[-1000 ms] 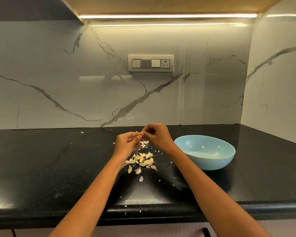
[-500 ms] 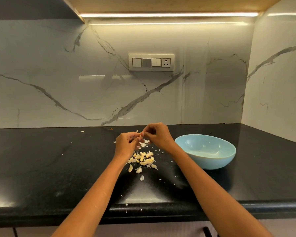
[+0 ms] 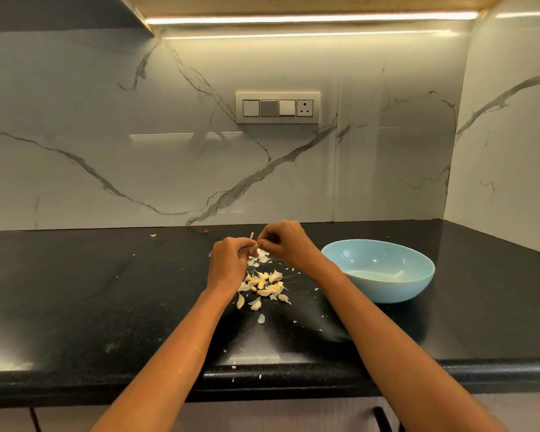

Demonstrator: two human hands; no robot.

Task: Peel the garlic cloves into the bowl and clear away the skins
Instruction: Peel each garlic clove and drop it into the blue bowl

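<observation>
Both hands are raised just above the black counter [image 3: 75, 307], meeting over the far edge of the garlic pile [image 3: 264, 285]. The left hand [image 3: 228, 260] has its fingers curled round a single clove [image 3: 255, 244], which peeks out at the fingertips, and the right hand [image 3: 286, 241] pinches at that clove's tip with thumb and forefinger bent tight; a thin strip of skin [image 3: 252, 235] sticks up between the two hands. The rest of the cloves lie in a loose heap on the counter below, touching or just beside one another, with papery flakes scattered around them and down to the front edge. The blue bowl [image 3: 384, 286] stands to the right of the pile, near the right forearm, and looks empty from here, so I'd judge the peeling is at an early stage. A clove is small, light and firm, but slick once bare, so it wants a close hold along its sides while the other hand picks at the pointed end. The skin is dry, thin and brittle; it will likely tear into bits and drift, so gathering it later calls for sweeping.
</observation>
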